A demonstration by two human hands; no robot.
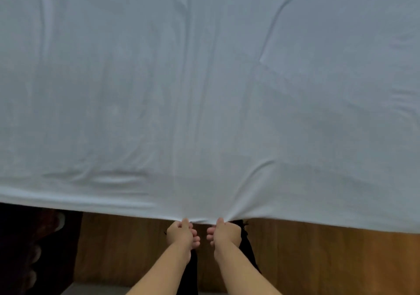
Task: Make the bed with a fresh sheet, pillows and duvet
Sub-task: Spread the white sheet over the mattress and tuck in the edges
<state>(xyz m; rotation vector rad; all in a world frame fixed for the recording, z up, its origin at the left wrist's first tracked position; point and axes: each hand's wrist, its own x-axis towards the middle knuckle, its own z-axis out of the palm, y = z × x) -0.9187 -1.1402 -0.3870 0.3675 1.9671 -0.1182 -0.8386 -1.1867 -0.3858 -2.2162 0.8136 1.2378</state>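
Observation:
A white sheet (204,90) fills most of the view, spread out wide and lifted, with long creases running from its near edge. My left hand (181,234) and my right hand (223,232) grip that near edge side by side, close together, fingers curled round the cloth. The fabric fans out taut from the two grips. The bed itself, the pillows and the duvet are hidden behind the sheet.
Below the sheet's edge lies a brown wooden floor (318,260). A dark piece of furniture or shadowed area (34,249) stands at the lower left. My dark-clothed legs (247,251) show between my forearms.

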